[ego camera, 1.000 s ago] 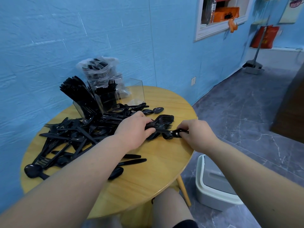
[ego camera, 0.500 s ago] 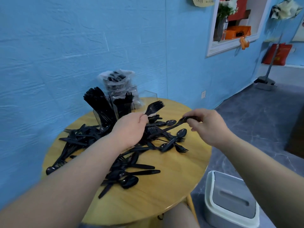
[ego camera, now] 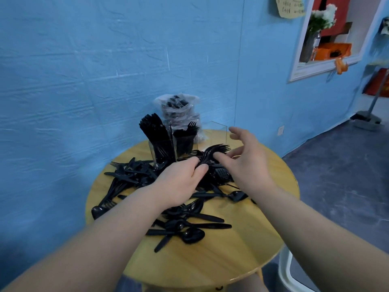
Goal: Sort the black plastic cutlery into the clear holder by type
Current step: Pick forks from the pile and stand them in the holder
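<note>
The left hand (ego camera: 179,182) grips a bunch of black plastic forks (ego camera: 212,152) just in front of the clear plastic holder (ego camera: 219,133), the right hand (ego camera: 244,163) spread loose, so forks may slip out sideways.

Holder (ego camera: 168,144) behind cutlery pile (ego camera: 185,218)

Round wooden table (ego camera: 242,249) against the blue wall.
Loose black cutlery (ego camera: 185,226) sprawls across it; the clear holder (ego camera: 168,144) and a plastic bag (ego camera: 179,106) stand at the back.
</note>
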